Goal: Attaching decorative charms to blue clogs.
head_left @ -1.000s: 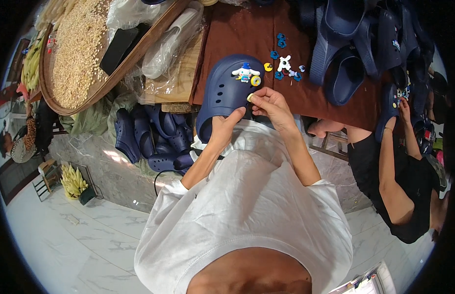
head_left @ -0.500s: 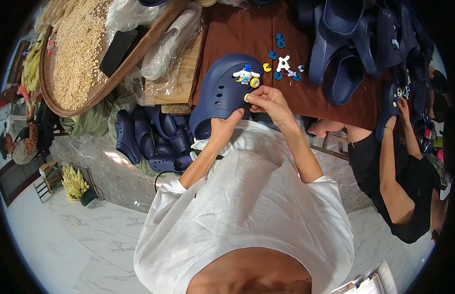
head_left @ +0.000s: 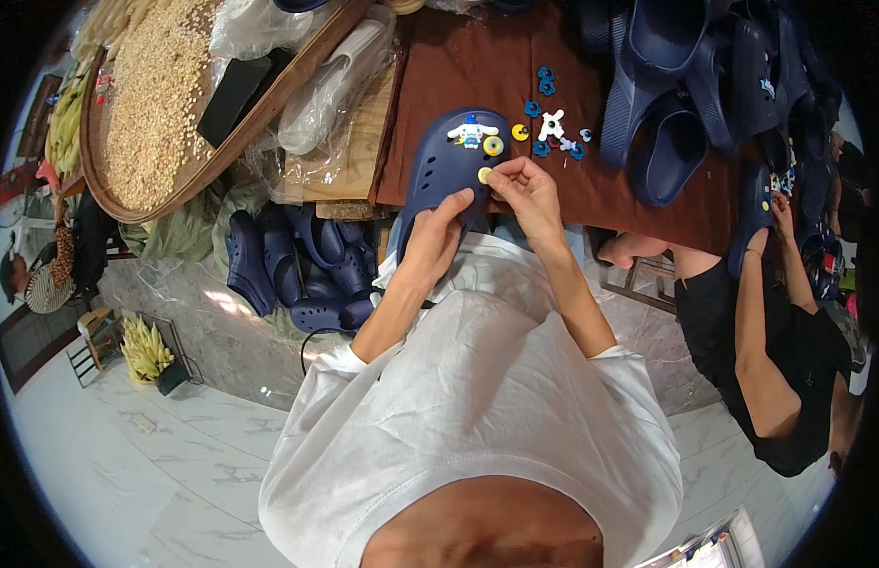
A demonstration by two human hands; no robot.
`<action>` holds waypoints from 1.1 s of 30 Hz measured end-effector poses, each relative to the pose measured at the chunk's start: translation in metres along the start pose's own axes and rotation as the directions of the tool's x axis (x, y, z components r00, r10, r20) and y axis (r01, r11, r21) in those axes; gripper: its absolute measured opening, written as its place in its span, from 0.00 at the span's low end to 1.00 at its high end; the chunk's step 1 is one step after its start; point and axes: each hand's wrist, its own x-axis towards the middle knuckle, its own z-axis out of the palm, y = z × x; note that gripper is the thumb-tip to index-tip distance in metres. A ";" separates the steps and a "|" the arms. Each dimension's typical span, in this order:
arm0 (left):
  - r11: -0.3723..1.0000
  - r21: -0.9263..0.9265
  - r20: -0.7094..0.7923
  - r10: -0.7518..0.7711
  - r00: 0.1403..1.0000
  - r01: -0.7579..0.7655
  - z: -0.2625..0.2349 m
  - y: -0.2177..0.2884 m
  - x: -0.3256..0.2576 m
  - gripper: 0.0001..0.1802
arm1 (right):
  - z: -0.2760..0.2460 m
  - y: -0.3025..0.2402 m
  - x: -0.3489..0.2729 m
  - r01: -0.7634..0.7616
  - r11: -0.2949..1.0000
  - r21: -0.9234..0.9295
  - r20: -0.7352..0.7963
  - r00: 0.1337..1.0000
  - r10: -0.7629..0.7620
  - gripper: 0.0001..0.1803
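Head view, looking down on your own white shirt and both forearms coming up from the lower centre. Your left hand [head_left: 439, 237] is closed around the lower part of a navy blue clog [head_left: 449, 166], thumb on its top face, holding it just above the frame's centre, over the near edge of the brown cloth [head_left: 477, 66] that covers the table. Your right hand [head_left: 524, 194] is pinched shut on a small round yellow charm [head_left: 484, 175], fingertips pressing it against the clog's perforated upper. Two charms already sit on the clog toward its toe: a white and blue figure charm [head_left: 470, 133] and, just right of it, a yellow ring charm [head_left: 493, 145].

Loose charms [head_left: 550, 128] in blue, white and yellow lie on the cloth just right of the clog's toe, near your right hand but not touching it. More navy clogs [head_left: 666, 142] are stacked at the upper right. Another batch of navy clogs [head_left: 297, 275] is piled below the table edge, left of centre. A round woven tray [head_left: 117, 189] of pale grain fills the upper left, with a black flat object [head_left: 233, 99] lying on it. At the right edge a second person in a black top [head_left: 742, 331] holds another clog [head_left: 756, 222] with charms.
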 end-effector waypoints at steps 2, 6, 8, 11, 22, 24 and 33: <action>0.997 -0.077 0.048 -0.006 0.999 0.010 -0.002 -0.003 0.005 0.15 | -0.001 -0.002 0.000 0.020 1.000 -0.011 -0.037 0.999 -0.020 0.06; 0.988 -0.151 0.112 0.036 0.993 -0.019 -0.005 -0.006 0.006 0.20 | -0.024 -0.013 0.006 0.255 0.787 -0.562 -0.128 0.913 -0.387 0.07; 0.989 -0.133 0.109 0.078 0.991 -0.064 -0.008 -0.007 0.007 0.23 | -0.032 -0.024 0.013 0.273 0.595 -0.756 -0.059 0.877 -0.477 0.08; 0.991 -0.132 0.114 0.050 0.992 -0.035 -0.010 -0.009 0.006 0.27 | -0.037 -0.024 0.026 0.308 0.314 -0.898 0.063 0.796 -0.602 0.09; 0.992 -0.038 0.063 0.123 0.990 -0.121 -0.002 -0.015 0.001 0.28 | -0.029 -0.011 0.037 0.277 0.177 -0.944 0.111 0.775 -0.622 0.10; 0.993 -0.031 0.060 0.116 0.991 -0.114 -0.002 -0.014 0.003 0.28 | -0.033 -0.006 0.035 0.305 0.146 -0.941 0.143 0.751 -0.645 0.10; 0.995 -0.040 0.042 0.098 0.994 -0.096 -0.002 -0.016 0.006 0.24 | -0.034 0.005 0.003 0.416 0.183 -0.891 0.211 0.735 -0.644 0.10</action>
